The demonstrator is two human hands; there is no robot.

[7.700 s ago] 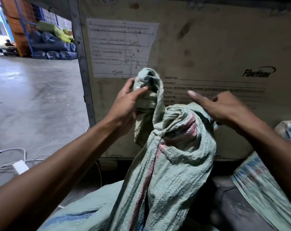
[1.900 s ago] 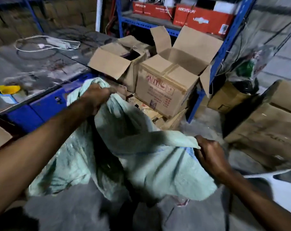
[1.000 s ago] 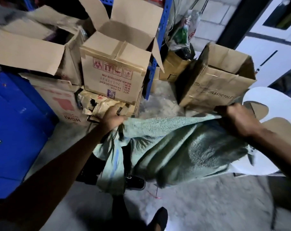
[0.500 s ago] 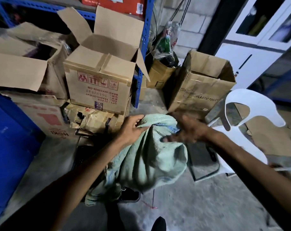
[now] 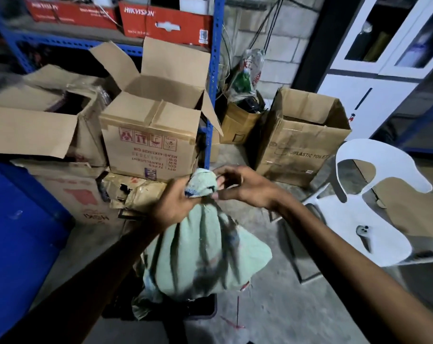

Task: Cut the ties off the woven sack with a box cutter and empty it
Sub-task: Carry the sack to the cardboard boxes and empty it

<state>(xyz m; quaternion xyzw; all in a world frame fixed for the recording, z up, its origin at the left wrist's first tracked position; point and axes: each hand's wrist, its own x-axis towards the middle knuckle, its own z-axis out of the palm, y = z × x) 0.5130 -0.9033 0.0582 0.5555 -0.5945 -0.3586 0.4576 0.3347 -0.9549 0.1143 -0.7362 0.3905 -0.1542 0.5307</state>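
The left hand (image 5: pixel 172 207) grips the gathered neck of the green woven sack (image 5: pixel 205 254). The right hand (image 5: pixel 245 189) pinches the bunched top from the other side. The sack hangs below both hands, above the concrete floor (image 5: pixel 272 314), near a white plastic chair (image 5: pixel 374 219).

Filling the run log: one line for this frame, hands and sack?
left hand: gripping bunched sack neck | right hand: fingers at neck top | woven sack: hanging, gathered | box cutter: not visible

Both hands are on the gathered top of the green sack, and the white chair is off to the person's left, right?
Not quite. Both hands, left hand and right hand, are on the sack top, but the head view shows the chair to the person's right.
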